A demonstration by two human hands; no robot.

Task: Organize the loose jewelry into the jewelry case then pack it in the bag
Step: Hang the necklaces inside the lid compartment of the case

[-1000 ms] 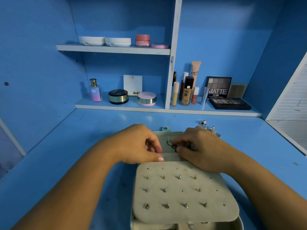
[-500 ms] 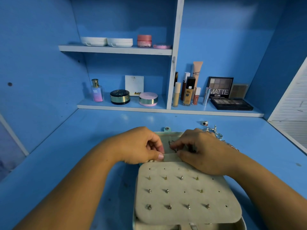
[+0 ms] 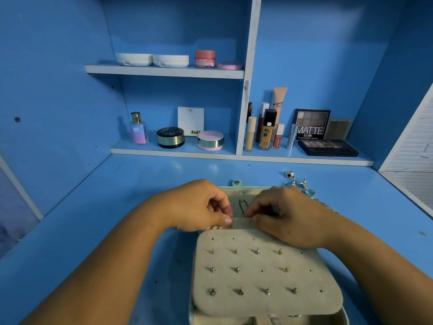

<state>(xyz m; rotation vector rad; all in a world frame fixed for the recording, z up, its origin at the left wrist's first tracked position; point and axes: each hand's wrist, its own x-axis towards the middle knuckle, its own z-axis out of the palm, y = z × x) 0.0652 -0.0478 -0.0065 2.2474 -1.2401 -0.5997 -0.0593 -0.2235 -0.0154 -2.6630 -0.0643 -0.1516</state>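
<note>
An open beige jewelry case (image 3: 246, 192) lies on the blue desk, its lid flat at the far side. A padded earring panel (image 3: 264, 275) studded with several earring posts covers the near half. A thin dark chain necklace (image 3: 241, 206) lies in the lid. My left hand (image 3: 199, 207) pinches the top edge of the lid's fabric pocket. My right hand (image 3: 288, 214) pinches the necklace's lower end at that pocket edge. Loose rings and a silver chain (image 3: 302, 185) lie on the desk just behind my right hand. No bag is in view.
Two shelves at the back hold cosmetics: a perfume bottle (image 3: 138, 129), compacts (image 3: 170, 137), foundation bottles (image 3: 267, 132) and eyeshadow palettes (image 3: 328, 147). A white louvred panel (image 3: 412, 146) stands at the right. The blue desk (image 3: 93, 219) spreads left of the case.
My hands have stayed at the lid pocket. My right fingers have shifted slightly and more of the necklace shows between the hands. The camera has tilted a little.
</note>
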